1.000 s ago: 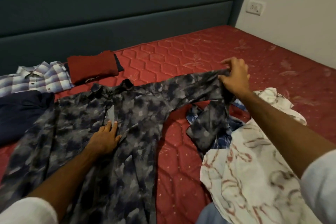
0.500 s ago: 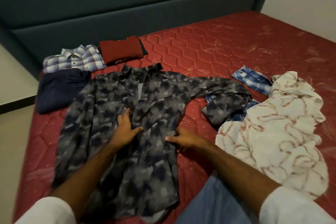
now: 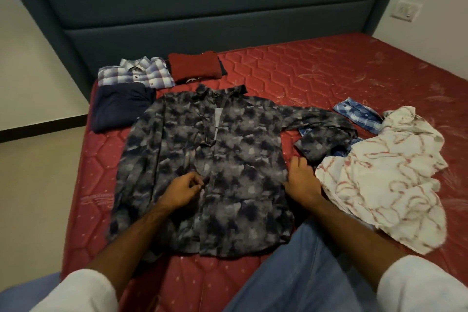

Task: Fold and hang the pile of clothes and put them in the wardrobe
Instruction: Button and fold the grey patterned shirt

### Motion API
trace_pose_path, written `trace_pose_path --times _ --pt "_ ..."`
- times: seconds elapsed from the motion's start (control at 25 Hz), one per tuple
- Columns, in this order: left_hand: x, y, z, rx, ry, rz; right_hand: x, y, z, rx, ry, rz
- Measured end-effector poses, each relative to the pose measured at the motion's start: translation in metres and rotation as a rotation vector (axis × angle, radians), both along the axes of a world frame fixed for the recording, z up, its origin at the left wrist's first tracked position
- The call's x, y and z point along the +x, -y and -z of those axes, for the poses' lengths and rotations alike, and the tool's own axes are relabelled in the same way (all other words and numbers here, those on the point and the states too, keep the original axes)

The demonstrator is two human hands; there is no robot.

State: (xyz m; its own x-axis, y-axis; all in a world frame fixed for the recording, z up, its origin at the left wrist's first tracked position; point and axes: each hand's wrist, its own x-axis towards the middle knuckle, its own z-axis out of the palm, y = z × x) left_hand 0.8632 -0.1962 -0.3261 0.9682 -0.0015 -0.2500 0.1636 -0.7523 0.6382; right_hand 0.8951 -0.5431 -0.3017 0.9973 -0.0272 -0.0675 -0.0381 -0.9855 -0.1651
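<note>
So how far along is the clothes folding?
Three folded pieces sit by the headboard: a checked shirt, a red top and a navy garment. Both hands, left hand and right hand, work on the spread grey patterned shirt. The white printed garment and blue checked shirt remain; nothing's hung.

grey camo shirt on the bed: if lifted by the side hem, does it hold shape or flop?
Likely flops: the grey camo shirt lies thin and creased on the mattress. Its far sleeve is crumpled over other clothes, so it would probably trail and drag. Probably light.

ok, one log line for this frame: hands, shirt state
left hand pinches grey shirt placket | right hand on shirt's side edge | shirt flat on mattress, unfolded
</note>
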Motion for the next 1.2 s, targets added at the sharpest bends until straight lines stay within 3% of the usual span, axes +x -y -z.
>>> trace_pose_path --times 0.08,0.24,0.36,0.44,0.48,0.56,0.6,0.72,0.8,0.92,1.12,1.2 --pt "-0.010 0.000 -0.003 0.057 -0.012 0.116 -0.010 -0.019 -0.007 -0.177 0.157 -0.241" --pt "-0.047 -0.010 -0.010 0.108 -0.031 0.466 -0.041 -0.078 -0.012 0.148 -0.190 -0.645" --pt "-0.075 -0.039 -0.013 0.344 0.246 0.560 -0.068 -0.128 -0.002 0.176 -0.098 -0.810" --pt "-0.094 -0.064 -0.013 0.498 0.444 0.383 -0.081 -0.162 0.003 0.214 -0.116 -0.876" --pt "-0.102 -0.075 -0.012 0.527 0.441 0.192 -0.086 -0.175 0.005 0.181 -0.123 -0.898" --pt "-0.111 -0.102 -0.005 0.412 0.198 -0.248 -0.093 -0.194 0.013 0.074 -0.085 -0.908" --pt "-0.115 -0.114 0.000 0.282 0.085 -0.371 -0.095 -0.201 0.017 0.042 -0.061 -0.910" --pt "-0.126 -0.133 0.008 0.031 0.131 -0.223 -0.089 -0.207 0.026 0.109 -0.121 -0.925" --pt "-0.124 -0.150 -0.003 0.153 0.205 -0.136 -0.078 -0.202 0.025 0.229 -0.266 -0.929" --pt "-0.102 -0.189 -0.034 0.430 0.323 -0.247 -0.067 -0.190 0.018 0.334 -0.403 -0.901" --pt "-0.089 -0.189 -0.028 0.215 0.341 -0.105 -0.072 -0.189 0.021 0.502 -0.496 -0.844" --pt "-0.085 -0.173 -0.027 0.253 0.299 -0.128 -0.070 -0.188 0.023 0.593 -0.551 -0.819"
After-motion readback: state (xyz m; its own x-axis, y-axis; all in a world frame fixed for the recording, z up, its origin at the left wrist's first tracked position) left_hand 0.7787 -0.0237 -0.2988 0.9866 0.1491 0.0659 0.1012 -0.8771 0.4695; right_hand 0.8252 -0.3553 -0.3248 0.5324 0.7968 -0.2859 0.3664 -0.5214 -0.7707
